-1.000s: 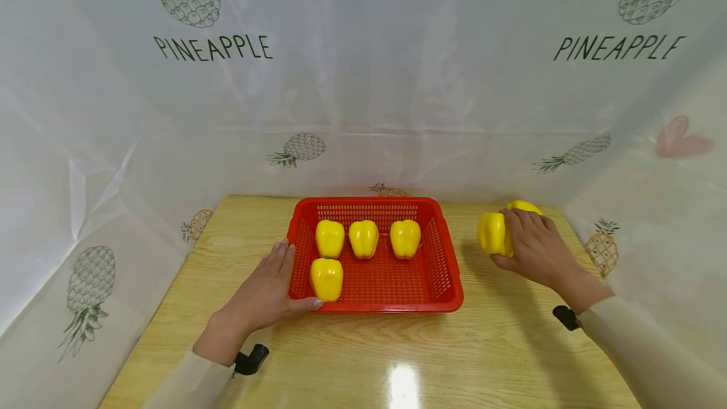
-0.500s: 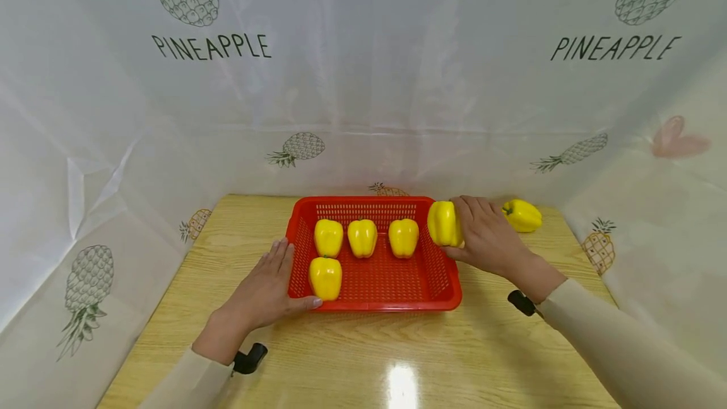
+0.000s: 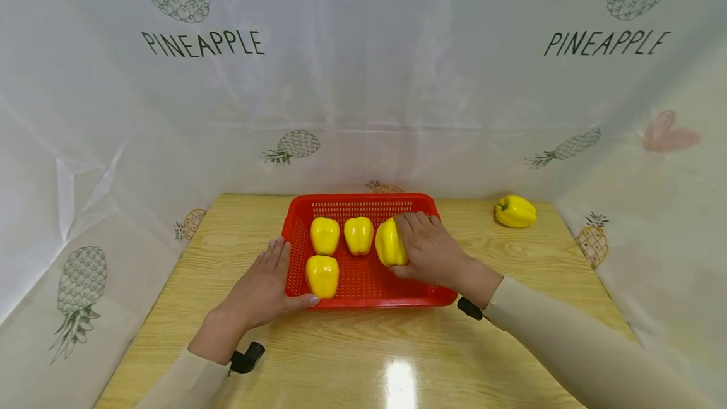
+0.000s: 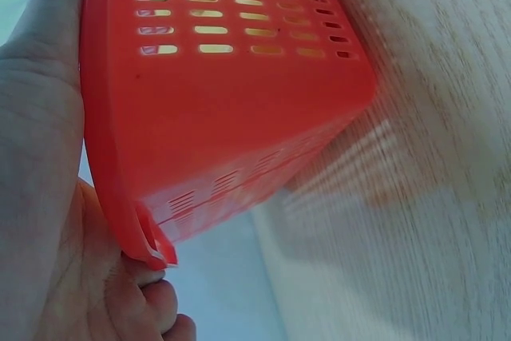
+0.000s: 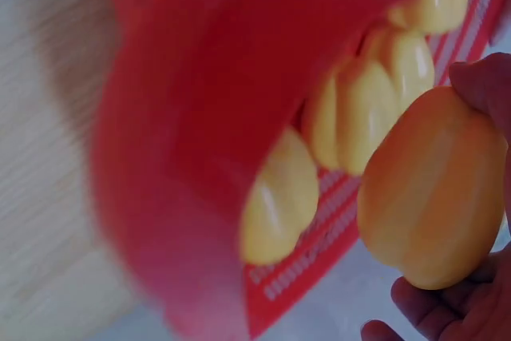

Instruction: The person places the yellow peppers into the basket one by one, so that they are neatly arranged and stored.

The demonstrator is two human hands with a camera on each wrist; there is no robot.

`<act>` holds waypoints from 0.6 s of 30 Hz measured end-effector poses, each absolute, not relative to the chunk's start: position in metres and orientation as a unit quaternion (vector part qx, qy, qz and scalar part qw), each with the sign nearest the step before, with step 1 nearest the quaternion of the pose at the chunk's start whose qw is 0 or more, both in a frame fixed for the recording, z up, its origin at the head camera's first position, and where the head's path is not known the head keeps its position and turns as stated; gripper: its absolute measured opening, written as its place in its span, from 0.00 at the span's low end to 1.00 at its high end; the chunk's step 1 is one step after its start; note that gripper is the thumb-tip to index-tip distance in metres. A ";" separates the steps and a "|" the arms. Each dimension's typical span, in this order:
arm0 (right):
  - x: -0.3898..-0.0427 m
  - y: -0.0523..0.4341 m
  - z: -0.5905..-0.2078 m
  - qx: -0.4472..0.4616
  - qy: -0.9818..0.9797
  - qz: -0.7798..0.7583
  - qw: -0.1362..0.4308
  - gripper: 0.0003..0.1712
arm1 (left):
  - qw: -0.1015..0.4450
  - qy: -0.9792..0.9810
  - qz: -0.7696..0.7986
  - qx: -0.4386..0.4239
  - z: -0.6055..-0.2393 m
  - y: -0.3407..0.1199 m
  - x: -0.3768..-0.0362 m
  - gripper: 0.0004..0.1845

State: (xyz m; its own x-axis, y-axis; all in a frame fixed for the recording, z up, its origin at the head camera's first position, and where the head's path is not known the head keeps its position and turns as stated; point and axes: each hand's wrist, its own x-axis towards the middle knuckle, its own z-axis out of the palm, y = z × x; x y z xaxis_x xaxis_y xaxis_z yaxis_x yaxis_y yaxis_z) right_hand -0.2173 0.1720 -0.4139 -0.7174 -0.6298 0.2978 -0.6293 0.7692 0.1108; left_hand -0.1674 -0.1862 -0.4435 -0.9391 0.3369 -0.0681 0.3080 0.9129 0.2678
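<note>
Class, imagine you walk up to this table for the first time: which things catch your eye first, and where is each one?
The red basket sits mid-table, with yellow peppers standing inside it. The right hand grips another yellow pepper over the basket's right half, while the left hand rests against the basket's left rim. One lone pepper lies on the wooden table at the far right corner.

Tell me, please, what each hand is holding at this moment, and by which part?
The right hand grips a yellow bell pepper by its side, over the red perforated plastic basket. The left hand lies against the basket's left rim, thumb on its near corner.
</note>
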 end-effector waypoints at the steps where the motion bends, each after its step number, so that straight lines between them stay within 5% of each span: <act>1: -0.216 0.168 -0.415 0.342 -0.927 -0.005 0.157 0.53 | 0.057 0.976 0.128 0.164 -0.444 -0.186 -0.168 0.72; 18: -0.211 0.129 -0.433 0.342 -0.937 -0.032 0.062 0.55 | 0.054 0.975 0.139 0.165 -0.448 -0.189 -0.169 0.73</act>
State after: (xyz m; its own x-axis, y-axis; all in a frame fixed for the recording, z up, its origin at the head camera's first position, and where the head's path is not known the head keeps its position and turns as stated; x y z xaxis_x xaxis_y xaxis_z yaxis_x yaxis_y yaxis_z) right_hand -0.2115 0.1294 -0.4335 -0.7583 -0.6451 0.0941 -0.6372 0.7639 0.1017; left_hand -0.1694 -0.1887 -0.4477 -0.9397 0.3369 -0.0594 0.3069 0.9069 0.2887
